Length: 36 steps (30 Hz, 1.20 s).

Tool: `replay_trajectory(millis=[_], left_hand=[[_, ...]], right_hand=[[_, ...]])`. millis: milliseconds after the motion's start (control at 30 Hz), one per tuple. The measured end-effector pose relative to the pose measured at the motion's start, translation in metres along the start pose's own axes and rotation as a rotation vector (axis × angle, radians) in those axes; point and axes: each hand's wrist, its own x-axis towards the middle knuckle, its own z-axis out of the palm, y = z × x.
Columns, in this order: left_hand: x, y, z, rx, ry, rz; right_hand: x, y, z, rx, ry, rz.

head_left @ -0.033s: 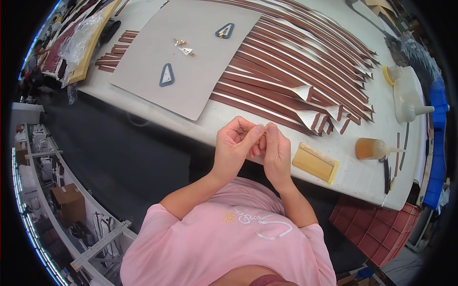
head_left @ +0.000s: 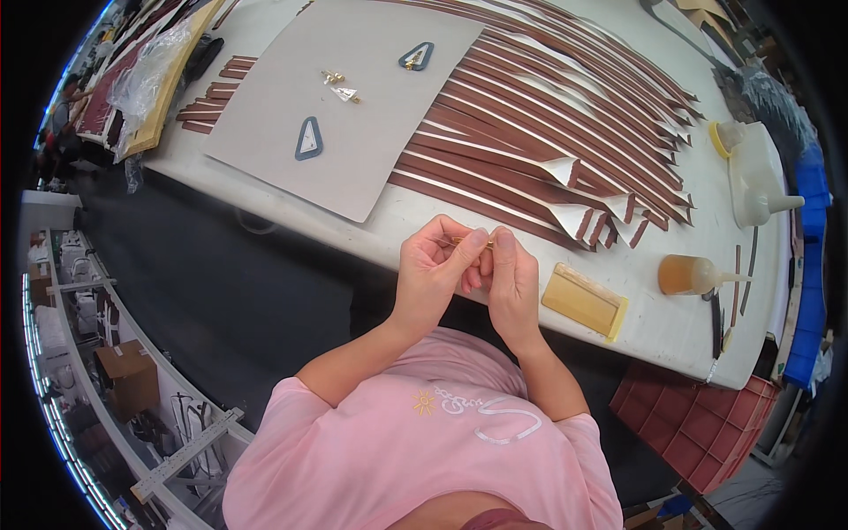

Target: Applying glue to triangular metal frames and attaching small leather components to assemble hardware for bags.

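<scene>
One slim gold-coloured piece (head_left: 457,240) pinched at the table's (head_left: 654,318) near edge

Seen from above, a person in a pink shirt (head_left: 442,442) holds the piece between bare hands. The left hand's (head_left: 428,274) thumb and fingers close on it; the right hand's (head_left: 512,283) thumb and fingers meet it, partly hidden. The thumbs stand side by side, so the piece's exact shape cannot be told.

Dropping it seems the main risk: the grip is all fingertips, and a slip could send the piece off the near edge into the dark space below. Pressing unevenly with the two thumbs might cause that, or bend something so thin.

Toward the table's far left lies a grey board (head_left: 265,115) with loose gold-coloured fittings (head_left: 333,78) and a blue-grey triangular piece (head_left: 309,139); a knocked board corner, overhanging nothing but near the edge, could scatter them. By the right corner, an amber bottle (head_left: 685,276) with a long nozzle could leak if jostled, wetting the brown strips (head_left: 495,185).
</scene>
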Motion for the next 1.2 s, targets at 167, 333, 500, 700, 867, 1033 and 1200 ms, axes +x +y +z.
replay_trajectory(millis=[167,333,500,700,867,1033,1200], left_hand=[[0.000,-0.001,-0.002,-0.001,-0.004,0.041],[-0.001,-0.003,-0.002,-0.004,-0.001,0.054],[-0.001,-0.003,-0.005,-0.003,-0.023,0.061],[-0.001,0.006,-0.009,0.020,-0.043,0.008],[0.002,0.018,-0.015,0.094,0.131,0.115],[0.004,0.022,-0.039,0.191,0.191,0.248],[0.003,0.028,-0.055,0.249,0.108,0.141]], right_hand=[[0.002,-0.007,0.001,0.016,-0.007,0.010],[0.002,-0.004,-0.003,-0.048,0.010,0.018],[0.002,-0.006,-0.005,-0.090,0.011,0.019],[0.006,-0.012,-0.009,-0.012,-0.012,0.078],[0.008,-0.019,-0.014,0.136,-0.077,0.176],[0.008,-0.014,-0.019,0.087,-0.106,0.150],[0.008,-0.012,-0.021,0.070,-0.107,0.159]])
